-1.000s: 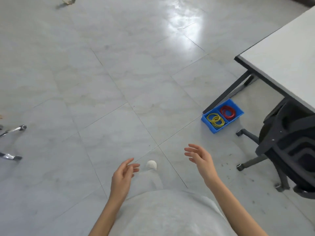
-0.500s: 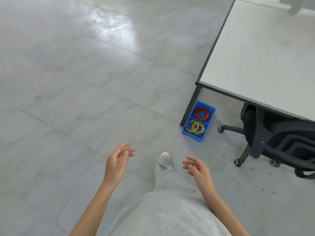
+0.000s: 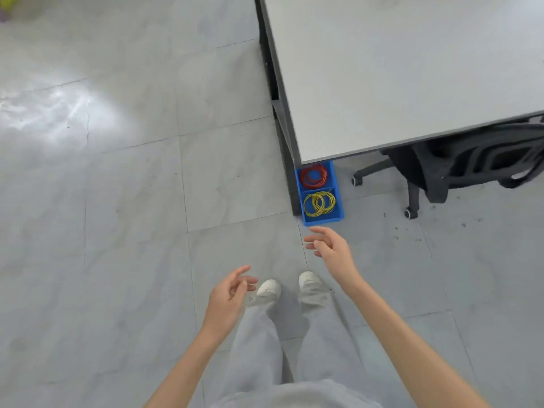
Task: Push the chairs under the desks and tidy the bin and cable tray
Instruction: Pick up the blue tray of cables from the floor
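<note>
Tiled floor [image 3: 123,201], blue tray [image 3: 338,201] nearer.

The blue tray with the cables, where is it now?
In the head view, the blue tray sits on the floor right of centre, beside the desk leg, left of the black chair.

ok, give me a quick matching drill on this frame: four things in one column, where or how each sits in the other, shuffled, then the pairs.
Things:
1. red cable coil
2. yellow cable coil
3. black chair
4. right hand

Places or states:
A. partly under the desk edge, wheels on the floor
B. tray compartment nearer the person
C. open, holding nothing, just short of the blue tray
D. tray compartment nearer the desk

Pairs: 1-D, 2-B, 3-A, 4-C
</note>
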Tool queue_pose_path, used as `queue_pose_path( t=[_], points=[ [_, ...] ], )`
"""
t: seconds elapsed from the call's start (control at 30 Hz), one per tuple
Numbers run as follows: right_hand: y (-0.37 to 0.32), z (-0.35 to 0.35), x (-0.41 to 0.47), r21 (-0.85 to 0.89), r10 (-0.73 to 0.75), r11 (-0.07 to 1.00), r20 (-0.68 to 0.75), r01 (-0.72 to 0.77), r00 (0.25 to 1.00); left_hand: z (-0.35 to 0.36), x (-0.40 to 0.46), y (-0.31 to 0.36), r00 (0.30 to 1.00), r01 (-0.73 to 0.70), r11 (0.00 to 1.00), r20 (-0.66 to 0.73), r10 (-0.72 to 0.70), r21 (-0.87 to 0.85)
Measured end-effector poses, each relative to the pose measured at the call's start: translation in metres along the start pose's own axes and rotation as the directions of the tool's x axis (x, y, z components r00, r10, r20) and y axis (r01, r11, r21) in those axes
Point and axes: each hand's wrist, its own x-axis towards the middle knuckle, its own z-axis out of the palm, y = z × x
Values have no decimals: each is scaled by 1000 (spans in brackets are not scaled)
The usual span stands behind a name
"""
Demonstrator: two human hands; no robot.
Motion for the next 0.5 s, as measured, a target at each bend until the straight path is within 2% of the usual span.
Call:
queue_pose_path(
  t=[0.1,0.2,0.33,0.5],
  points=[
    [42,8,16,61,71,996,-134,-63,988,-6,57,-7,985,-65,982,170,34,177],
    [99,11,32,156,214,971,-230,-181,949,9,116,-23,956,-154,929,287,53,338],
    [181,11,72,273,328,928,-286,-252,900,57,192,-58,920,-267,834,386,72,483],
    [293,0,152,427,385,874,-317,-232,867,142,296,-132,886,-378,733,451,110,565]
  ],
)
